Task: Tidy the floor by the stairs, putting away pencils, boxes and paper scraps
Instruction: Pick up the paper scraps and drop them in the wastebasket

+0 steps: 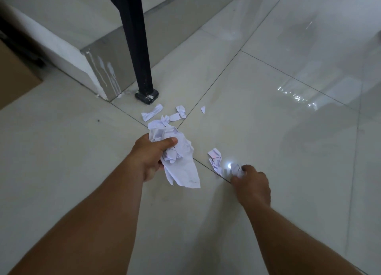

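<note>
1. The left hand (150, 157) is clenched round a wad (179, 157) of crumpled white paper, thumb laid across the top. The wad is held low over a joint between floor tiles.
2. The wad's long axis slants from far-left to near-right. Its crumpled end sticks out past the thumb toward the post (136, 37), and a flatter tail hangs from the bottom of the fist, pointing near-right.
3. The right hand (252, 184) is down at the floor (268, 109), fingers curled onto a scrap (237, 169) and pinching it at the fingertips. A bright glare spot beside it blurs the scrap's edge.
4. A second scrap (215, 158) lies on the floor just left of that one. It is elongated, with its long axis running roughly away from the person. I cannot tell whether the two touch.
5. Beyond the wad, near the post's foot, lie more pieces: a strip (151, 113) slanting from near-left to far-right, a bent piece (181, 110) and a small chip (203, 109) a little apart to the right.
6. The floor is pale glossy tile with dark joints, showing reflections at the right. The black post stands beside the corner of a step (61, 27) streaked with white drips, and a cardboard box (14, 76) sits at the left edge.
</note>
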